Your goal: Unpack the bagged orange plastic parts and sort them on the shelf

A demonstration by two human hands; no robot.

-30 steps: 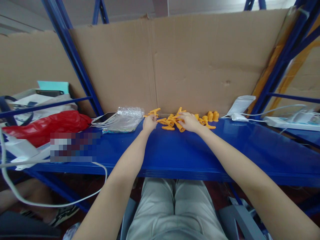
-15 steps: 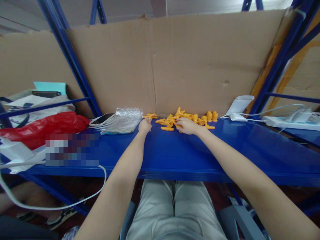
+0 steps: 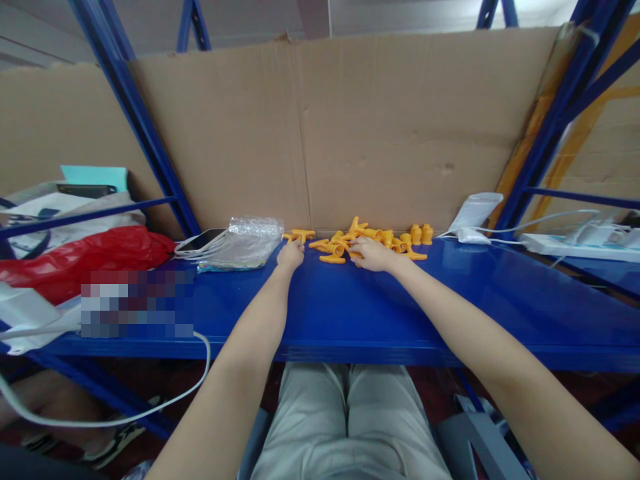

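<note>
Where parts (image 3: 387,237) (yellow ones) lie, right hand (image 3: 370,255) rests.

My bare arms (image 3: 250,347) were stretched forward. My left hand (image 3: 291,255) was curled. My right hand (image 3: 373,255) was palm-down, fingers (image 3: 356,245) bent.

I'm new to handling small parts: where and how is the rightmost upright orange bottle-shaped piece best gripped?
I'd probably grip the orange bottle-shaped piece front and back on its wider lower body, coming from the right: it stands upright, with a similar orange piece close on its left.
</note>
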